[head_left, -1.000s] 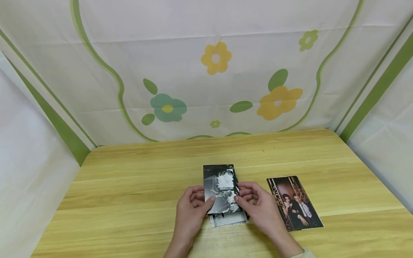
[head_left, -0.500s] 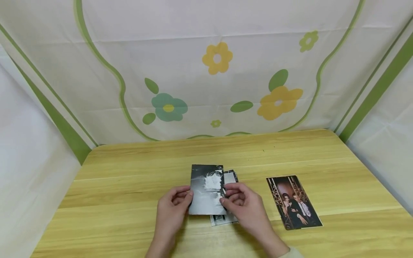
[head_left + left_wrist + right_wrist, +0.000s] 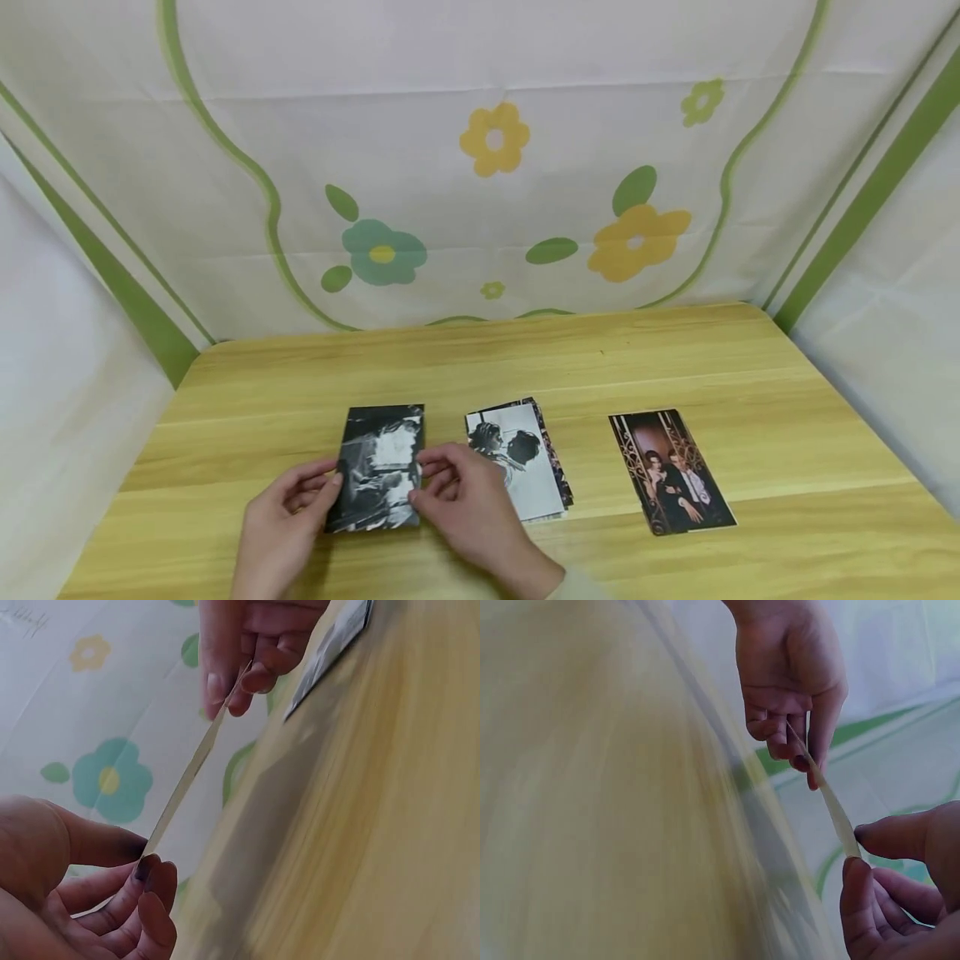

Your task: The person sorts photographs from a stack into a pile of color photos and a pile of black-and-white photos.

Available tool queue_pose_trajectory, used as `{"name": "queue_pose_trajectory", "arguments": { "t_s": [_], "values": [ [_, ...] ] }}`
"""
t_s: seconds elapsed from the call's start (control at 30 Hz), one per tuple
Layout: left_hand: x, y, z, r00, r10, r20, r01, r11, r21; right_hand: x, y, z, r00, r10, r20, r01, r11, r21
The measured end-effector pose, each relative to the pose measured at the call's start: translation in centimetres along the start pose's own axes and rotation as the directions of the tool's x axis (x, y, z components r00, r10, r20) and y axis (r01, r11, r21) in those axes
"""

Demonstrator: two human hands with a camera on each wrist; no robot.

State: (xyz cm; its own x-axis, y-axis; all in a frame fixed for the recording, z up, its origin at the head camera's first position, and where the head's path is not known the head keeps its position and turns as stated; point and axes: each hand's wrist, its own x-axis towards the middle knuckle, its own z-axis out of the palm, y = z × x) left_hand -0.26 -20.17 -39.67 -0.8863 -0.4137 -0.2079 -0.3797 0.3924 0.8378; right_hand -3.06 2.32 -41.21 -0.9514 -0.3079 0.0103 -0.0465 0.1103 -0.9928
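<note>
Both hands pinch one black-and-white photo card (image 3: 378,467) by its opposite long edges, to the left of the other cards in the head view. My left hand (image 3: 288,521) grips its left edge between thumb and fingers. My right hand (image 3: 468,508) pinches the right edge. In the left wrist view the card (image 3: 187,772) shows edge-on and slightly bent, raised over the table with its shadow below. Right of it lies a small stack of photo cards (image 3: 536,483), the top one a black-and-white drawing-like picture of two people; my right hand partly covers it.
Farther right on the wooden table (image 3: 795,467) lies a colour photo card (image 3: 675,475) of two seated people. A white cloth (image 3: 420,150) with printed flowers hangs behind the table and along both sides.
Both hands have carried the black-and-white card leftward, off the stack. The stack's top card with two people has come into view. The colour card stays on the table.
</note>
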Motion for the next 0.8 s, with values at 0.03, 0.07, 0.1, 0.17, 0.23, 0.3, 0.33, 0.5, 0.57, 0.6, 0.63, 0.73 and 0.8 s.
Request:
{"name": "queue_pose_trajectory", "arguments": {
  "t_s": [0.03, 0.07, 0.1, 0.17, 0.23, 0.3, 0.33, 0.5, 0.57, 0.6, 0.63, 0.73, 0.8],
  "values": [
    [0.1, -0.3, -0.6, 1.000, -0.010, -0.001, 0.010, 1.000, 0.022, 0.1, -0.1, 0.6, 1.000, 0.002, 0.011, -0.003, 1.000, 0.016],
    [0.2, -0.7, -1.1, 1.000, -0.019, -0.003, 0.019, 0.999, 0.039, 0.1, -0.1, 1.1, 1.000, 0.006, 0.021, -0.007, 0.999, 0.034],
    [0.4, -1.0, -1.5, 1.000, -0.026, -0.009, 0.026, 0.998, 0.052, 0.2, -0.1, 1.6, 1.000, 0.005, 0.027, -0.006, 0.999, 0.051],
    [0.6, -1.5, -2.2, 0.999, -0.038, -0.021, 0.040, 0.997, 0.072, 0.3, -0.1, 2.4, 0.999, 0.002, 0.033, -0.005, 0.998, 0.069],
    [0.7, -1.9, -2.5, 0.999, -0.041, -0.034, 0.044, 0.996, 0.076, 0.4, -0.1, 3.0, 0.999, -0.003, 0.031, 0.001, 0.997, 0.073],
    [0.9, -2.3, -2.5, 0.998, -0.041, -0.055, 0.046, 0.995, 0.083, 0.5, 0.0, 3.3, 1.000, -0.006, 0.029, 0.005, 0.998, 0.062],
    [0.9, -2.4, -2.4, 0.997, -0.044, -0.063, 0.049, 0.995, 0.084, 0.5, 0.1, 3.5, 1.000, -0.004, 0.026, 0.003, 0.999, 0.053],
    [1.1, -2.8, -1.4, 0.995, -0.044, -0.090, 0.054, 0.992, 0.111, 0.5, 0.5, 3.6, 1.000, 0.012, 0.017, -0.012, 1.000, 0.011],
    [1.1, -2.9, -1.1, 0.994, -0.037, -0.102, 0.050, 0.990, 0.130, 0.5, 0.6, 3.6, 1.000, 0.015, 0.016, -0.015, 1.000, 0.000],
    [1.2, -2.9, -1.0, 0.993, -0.032, -0.113, 0.048, 0.989, 0.143, 0.5, 0.7, 3.6, 1.000, 0.015, 0.017, -0.015, 1.000, -0.005],
    [1.2, -3.0, -1.0, 0.992, -0.028, -0.125, 0.047, 0.987, 0.152, 0.5, 0.7, 3.5, 1.000, 0.016, 0.020, -0.016, 1.000, -0.009],
    [1.2, -3.0, -0.9, 0.989, -0.017, -0.150, 0.043, 0.985, 0.168, 0.5, 0.9, 3.5, 0.999, 0.017, 0.031, -0.016, 1.000, -0.018],
    [1.2, -3.1, -0.8, 0.987, -0.010, -0.159, 0.038, 0.983, 0.177, 0.5, 0.9, 3.5, 0.999, 0.016, 0.039, -0.015, 1.000, -0.025]
  ]
}}
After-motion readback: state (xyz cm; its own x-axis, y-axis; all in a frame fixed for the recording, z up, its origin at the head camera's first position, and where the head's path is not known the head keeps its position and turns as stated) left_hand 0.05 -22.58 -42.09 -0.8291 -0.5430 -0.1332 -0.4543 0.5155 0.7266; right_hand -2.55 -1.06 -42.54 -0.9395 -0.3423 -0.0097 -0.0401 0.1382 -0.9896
